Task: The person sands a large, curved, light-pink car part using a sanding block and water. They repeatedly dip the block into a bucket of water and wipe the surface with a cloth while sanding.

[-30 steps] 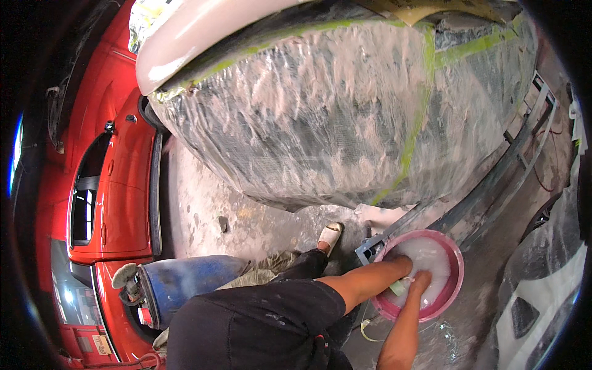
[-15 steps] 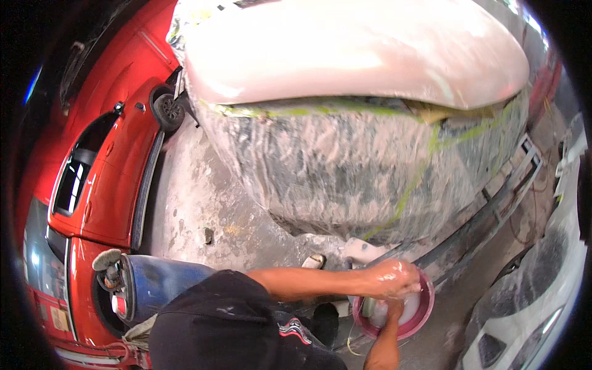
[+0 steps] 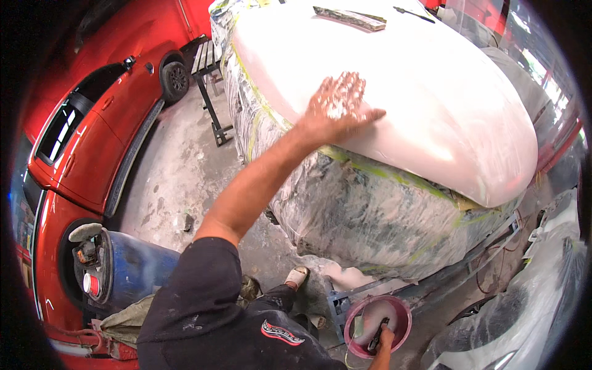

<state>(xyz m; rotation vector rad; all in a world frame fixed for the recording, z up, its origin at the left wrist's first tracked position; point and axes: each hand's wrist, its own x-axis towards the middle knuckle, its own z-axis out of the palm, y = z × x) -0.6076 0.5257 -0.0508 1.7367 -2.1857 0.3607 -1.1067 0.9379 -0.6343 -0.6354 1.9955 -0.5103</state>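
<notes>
pink basin (image 3: pixel 407 319) low down, right hand (image 3: pixel 386 338) closed round a dark thing (image 3: pixel 377 338) there, can't tell what. masking film (image 3: pixel 345 203) is taped on, so prep looks done. left hand (image 3: pixel 339 103) is wet, spread wide, gripping nothing, by the pale panel (image 3: pixel 438 105); wet work seems unfinished. flat block (image 3: pixel 351 19) lies beyond.

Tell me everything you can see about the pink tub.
The tub is round, open-topped and deep pink, plastic by its look. It stands upright on the floor near a grey metal frame, holding cloudy whitish liquid. A pale green piece sits inside, toward its left. The right hand holds a dark object over it; contact is unclear.
</notes>
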